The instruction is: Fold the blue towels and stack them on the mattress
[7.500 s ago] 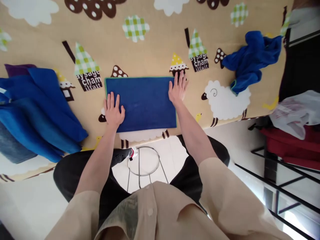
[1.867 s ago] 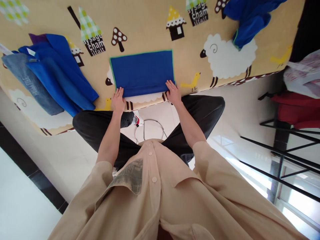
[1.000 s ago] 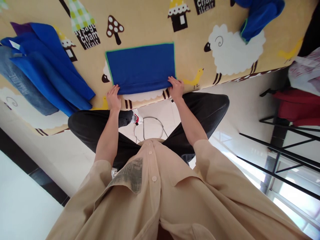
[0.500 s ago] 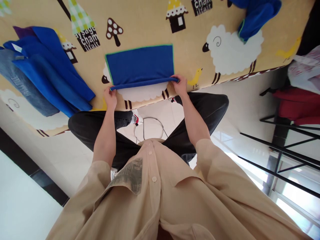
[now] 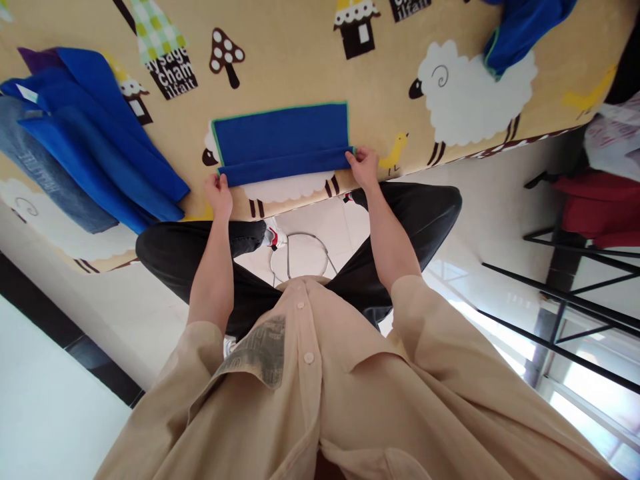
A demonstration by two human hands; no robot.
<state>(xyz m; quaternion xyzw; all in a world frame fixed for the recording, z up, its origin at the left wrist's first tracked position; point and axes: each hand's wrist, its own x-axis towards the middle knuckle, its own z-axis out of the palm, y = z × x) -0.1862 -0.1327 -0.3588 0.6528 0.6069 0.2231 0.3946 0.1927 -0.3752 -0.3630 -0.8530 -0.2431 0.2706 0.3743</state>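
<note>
In front of me a blue cloth (image 5: 283, 137) with green edging lies flat on the patterned tablecloth (image 5: 290, 73). Its near edge is turned up into a narrow folded strip. My left hand (image 5: 219, 195) pinches the left end of that strip, near the green-edged corner. At the right end, my right hand (image 5: 364, 167) pinches the strip between thumb and fingers. The cloth stretches straight between both hands.
Left on the table lie a heap of blue cloths (image 5: 107, 133) and grey-blue jeans (image 5: 55, 173). Another blue cloth (image 5: 525, 33) is at the far right. A black metal rack (image 5: 560, 313) and red fabric (image 5: 595, 207) stand right of the table. Below is a round metal stool frame (image 5: 300, 235).
The near edge, a thin roll before, is now a wider flat fold. The cloth's far edge has shifted slightly toward me. Both hands keep their places at the ends.
</note>
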